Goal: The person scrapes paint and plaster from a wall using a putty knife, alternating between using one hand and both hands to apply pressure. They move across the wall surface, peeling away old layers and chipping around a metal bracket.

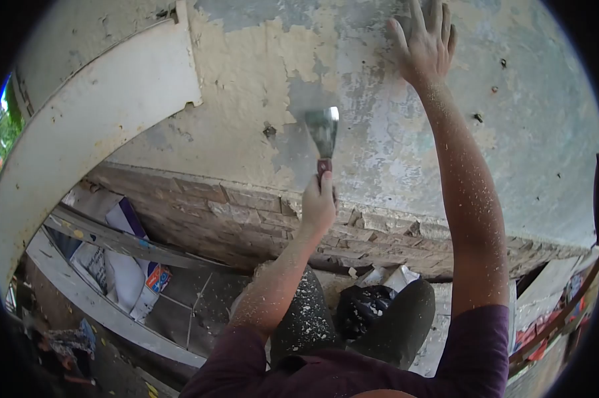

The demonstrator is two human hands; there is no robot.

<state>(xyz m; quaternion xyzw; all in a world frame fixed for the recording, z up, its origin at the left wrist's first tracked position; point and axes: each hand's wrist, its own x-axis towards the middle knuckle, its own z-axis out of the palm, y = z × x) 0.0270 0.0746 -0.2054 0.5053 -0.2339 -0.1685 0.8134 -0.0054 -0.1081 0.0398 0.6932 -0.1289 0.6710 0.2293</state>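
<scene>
A paint scraper (323, 132) with a broad metal blade and a reddish-brown handle is gripped in my left hand (320, 207), thumb laid along the handle. Its blade, smeared by motion, overlaps a bare grey patch of the wall (246, 73), right beside flaking cream paint. Higher up on the right, my right hand (428, 50) lies flat on the wall with fingers spread. Pale flecks of paint dot both forearms and my dark trousers (306, 312).
A curved whitish metal panel (107, 86) juts in from the left. Below the painted wall runs a stone-clad strip (246, 219). A black plastic bag (362, 308) lies between my legs. Metal rails (120, 305) and a torn bag (130, 282) are at lower left. Bolts (478, 118) stick out of the wall.
</scene>
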